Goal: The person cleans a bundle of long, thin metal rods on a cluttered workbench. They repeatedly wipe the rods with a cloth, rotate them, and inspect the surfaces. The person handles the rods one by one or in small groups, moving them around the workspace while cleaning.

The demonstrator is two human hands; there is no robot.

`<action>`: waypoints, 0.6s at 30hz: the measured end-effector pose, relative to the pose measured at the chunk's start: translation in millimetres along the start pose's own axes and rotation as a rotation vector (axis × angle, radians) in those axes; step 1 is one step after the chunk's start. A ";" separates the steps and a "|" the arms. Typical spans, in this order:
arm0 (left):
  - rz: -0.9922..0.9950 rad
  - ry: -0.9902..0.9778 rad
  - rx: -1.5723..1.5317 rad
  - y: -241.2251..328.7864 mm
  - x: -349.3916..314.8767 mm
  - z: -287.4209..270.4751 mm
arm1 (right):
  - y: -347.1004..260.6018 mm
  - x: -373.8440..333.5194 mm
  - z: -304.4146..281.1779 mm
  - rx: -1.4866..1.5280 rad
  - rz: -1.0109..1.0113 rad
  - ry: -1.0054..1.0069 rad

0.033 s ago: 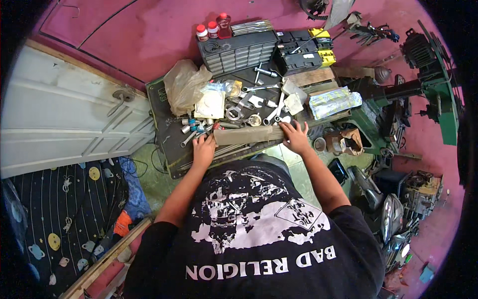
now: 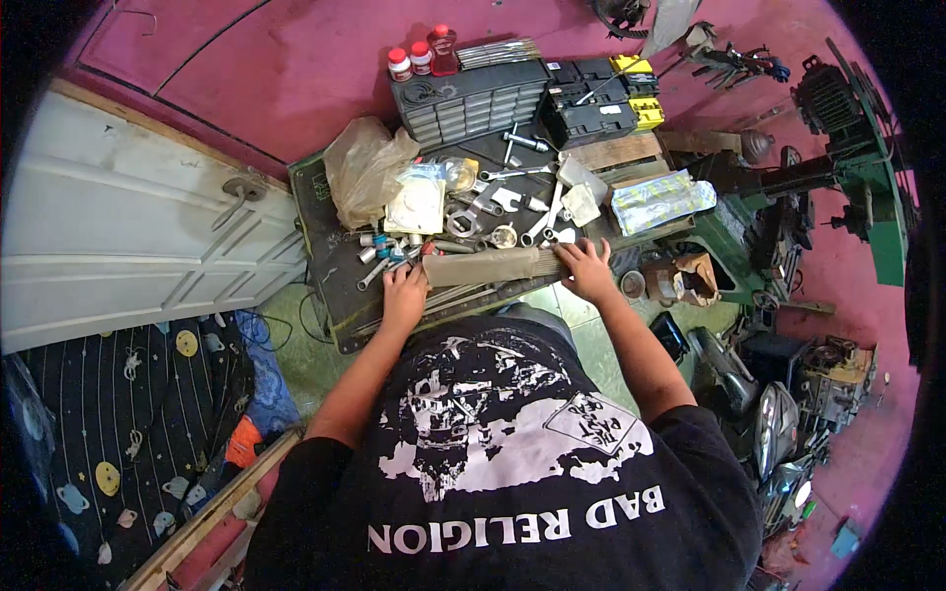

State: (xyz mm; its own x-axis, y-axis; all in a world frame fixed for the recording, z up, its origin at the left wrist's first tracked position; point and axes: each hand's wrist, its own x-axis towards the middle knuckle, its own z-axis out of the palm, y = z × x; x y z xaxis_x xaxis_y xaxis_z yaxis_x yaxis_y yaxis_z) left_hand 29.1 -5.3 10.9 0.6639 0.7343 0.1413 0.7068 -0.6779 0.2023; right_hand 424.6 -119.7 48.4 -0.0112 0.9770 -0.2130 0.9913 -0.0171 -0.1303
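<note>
Gripped at both ends, a long tan packet [image 2: 490,266] is held by left hand [image 2: 404,293] and right hand [image 2: 587,269], unchanged from earlier; wrenches [image 2: 493,202] lie at twelve o'clock.

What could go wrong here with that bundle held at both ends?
1. The rod bundle is held only at its ends by the left hand and right hand; rods could slide out of the sleeve.
2. Loose sockets and wrenches crowd the mat just behind it; a sweep may knock them off.
</note>
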 end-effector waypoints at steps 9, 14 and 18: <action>0.010 -0.130 0.004 -6.3 19.8 2.4 | -9.8 36.1 -11.7 -0.166 -0.158 -0.206; -0.008 -0.159 0.074 10.1 25.8 -5.8 | -14.6 49.1 -4.0 -0.203 -0.143 -0.287; -0.075 -0.168 0.096 16.4 25.0 -8.9 | -17.8 55.8 -16.1 -0.165 -0.128 -0.257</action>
State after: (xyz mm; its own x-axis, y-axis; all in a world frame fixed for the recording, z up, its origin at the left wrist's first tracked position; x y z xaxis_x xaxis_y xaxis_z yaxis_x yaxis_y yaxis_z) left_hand 55.1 2.2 26.4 0.6340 0.7725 -0.0359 0.7707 -0.6273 0.1117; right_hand 408.5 -61.4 54.3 -0.1486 0.8830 -0.4453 0.9874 0.1572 -0.0179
